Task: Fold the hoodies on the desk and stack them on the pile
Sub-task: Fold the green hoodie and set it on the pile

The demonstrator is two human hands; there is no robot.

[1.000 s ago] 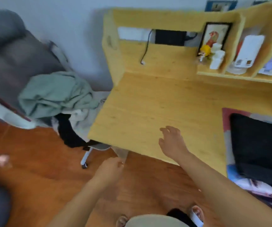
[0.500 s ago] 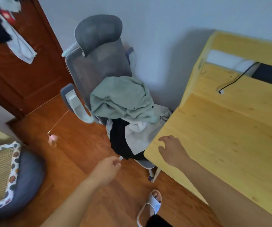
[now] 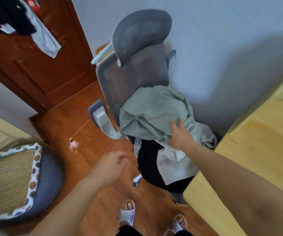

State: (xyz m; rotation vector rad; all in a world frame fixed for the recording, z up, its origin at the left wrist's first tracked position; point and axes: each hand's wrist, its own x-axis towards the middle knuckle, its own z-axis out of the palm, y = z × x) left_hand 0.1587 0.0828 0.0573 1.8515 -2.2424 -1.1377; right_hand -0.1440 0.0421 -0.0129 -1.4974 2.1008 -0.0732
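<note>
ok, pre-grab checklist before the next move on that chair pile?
1. Right hand at the green hoodie: ok, fingers spread, on or just over the cloth.
2. Grip closed on it: not ok, fingers straight.
3. Left hand free to help: ok, holds nothing, loosely curled, over the floor.
4. Green hoodie on top of the pile: ok, black garment and pale one lie under it.
5. Snagged on the chair: cannot tell.
6. Desk space to fold: ok for the visible part.

green hoodie [image 3: 154, 113]: crumpled, unfolded, topmost of the heap, draped against the backrest
black garment [image 3: 147, 160]: beneath it, hanging off the front edge
pale grey garment [image 3: 176, 166]: rumpled, overlapping the black one
</note>
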